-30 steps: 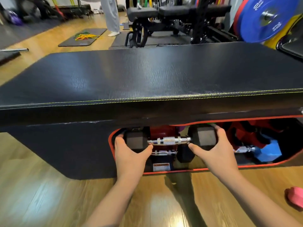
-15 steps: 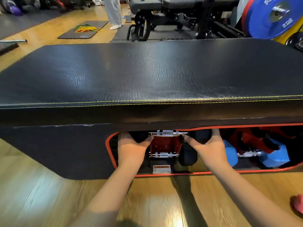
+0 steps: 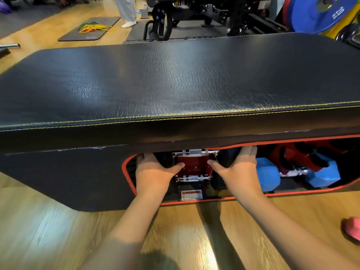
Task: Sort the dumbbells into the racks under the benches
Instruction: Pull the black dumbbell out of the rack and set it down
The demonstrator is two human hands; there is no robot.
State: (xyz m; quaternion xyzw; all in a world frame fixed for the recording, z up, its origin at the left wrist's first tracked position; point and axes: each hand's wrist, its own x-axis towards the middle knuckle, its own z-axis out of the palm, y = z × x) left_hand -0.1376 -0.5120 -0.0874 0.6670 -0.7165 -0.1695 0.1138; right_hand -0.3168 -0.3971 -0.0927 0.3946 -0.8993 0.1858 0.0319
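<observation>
- Dumbbell point(image 3: 195, 152): black, chrome bar; now raised and pushed deeper than a second ago, bar just under the bench point(image 3: 175, 84) edge, on the upper tier of the red rack point(image 3: 194, 165).
- Left hand point(image 3: 153, 172), right hand point(image 3: 238, 168): each still wrapped over one head, thumbs inward.
- Second bar point(image 3: 191, 178): below the grip, already stored.
- Blue dumbbell point(image 3: 267, 177): right of the grip.
- Judgement: placement nearly done; release comes next.
</observation>
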